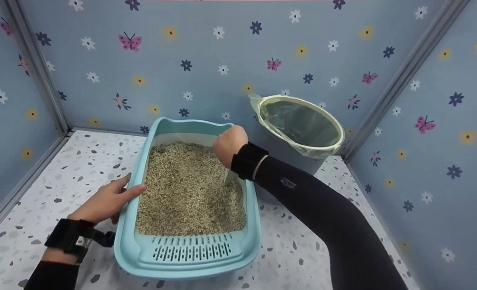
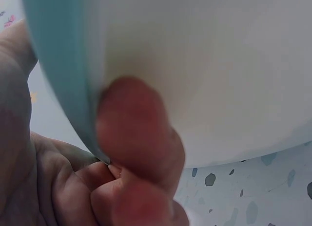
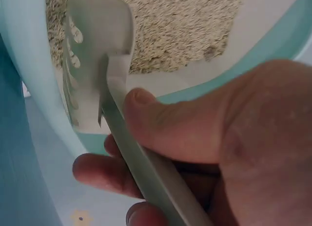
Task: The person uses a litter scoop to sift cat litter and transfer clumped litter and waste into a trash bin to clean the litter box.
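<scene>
A light-blue litter box (image 1: 130,217) with a slotted front step stands on the speckled surface, filled with pale brown pellet litter (image 1: 186,189). My left hand (image 1: 111,197) grips its left rim, thumb over the top; in the left wrist view the fingers (image 2: 134,123) curl beneath the rim against the white outer wall. Above the right side of the box, my right hand (image 1: 230,145) holds a litter scoop (image 3: 100,36) by its handle. The scoop's slotted blade points down at the litter near the right wall. Much of it is hidden behind the wrist in the head view.
A bin (image 1: 337,147) lined with a thin, translucent bag stands just behind and right of the box, beneath the right forearm's side. Flower-patterned panels (image 1: 206,52) enclose the back and both sides. The white speckled surface (image 1: 89,161) extends around the box.
</scene>
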A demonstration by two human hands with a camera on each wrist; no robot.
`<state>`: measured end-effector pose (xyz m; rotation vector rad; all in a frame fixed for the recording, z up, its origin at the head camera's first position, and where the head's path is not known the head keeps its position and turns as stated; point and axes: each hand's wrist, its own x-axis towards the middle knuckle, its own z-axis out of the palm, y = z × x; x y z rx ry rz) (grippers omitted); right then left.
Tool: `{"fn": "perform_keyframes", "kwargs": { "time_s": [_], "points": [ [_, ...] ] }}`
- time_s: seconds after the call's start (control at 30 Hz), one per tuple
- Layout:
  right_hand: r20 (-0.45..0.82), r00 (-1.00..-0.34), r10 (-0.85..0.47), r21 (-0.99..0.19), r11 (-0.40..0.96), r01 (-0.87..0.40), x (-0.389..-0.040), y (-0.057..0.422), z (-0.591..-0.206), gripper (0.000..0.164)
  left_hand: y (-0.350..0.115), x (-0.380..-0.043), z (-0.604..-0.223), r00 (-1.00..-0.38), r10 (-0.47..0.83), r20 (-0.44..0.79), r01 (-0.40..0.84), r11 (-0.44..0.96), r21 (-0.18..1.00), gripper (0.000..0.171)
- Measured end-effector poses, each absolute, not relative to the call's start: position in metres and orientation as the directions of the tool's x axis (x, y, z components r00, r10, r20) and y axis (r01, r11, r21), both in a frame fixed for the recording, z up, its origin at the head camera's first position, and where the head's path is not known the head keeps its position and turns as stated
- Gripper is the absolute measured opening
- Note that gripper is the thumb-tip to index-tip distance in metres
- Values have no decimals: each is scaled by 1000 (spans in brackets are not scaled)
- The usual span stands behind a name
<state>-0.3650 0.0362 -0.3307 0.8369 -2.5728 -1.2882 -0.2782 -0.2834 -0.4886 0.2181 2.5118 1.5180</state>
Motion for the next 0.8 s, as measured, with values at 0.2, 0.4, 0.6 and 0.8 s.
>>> {"fn": "perform_keyframes", "kwargs": {
  "time_s": [0.2,0.4,0.6,0.8],
  "points": [
    [-162,-921,-355,808,487,-330,-387,19,-344,48,-281,-276,-489,-969,230,-86,27,448,894,92],
    [-231,-920,-315,786,497,-367,-421,19,-367,47,-281,-272,-492,-968,235,-87,28,446,895,90],
    [-224,-906,-359,795,470,-383,-439,26,-374,47,-281,-273,-493,-968,239,-74,38,432,901,89],
    [-201,-877,-436,789,459,-409,-447,32,-368,50,-282,-276,-492,-970,235,-70,41,436,899,89]
  ]
}}
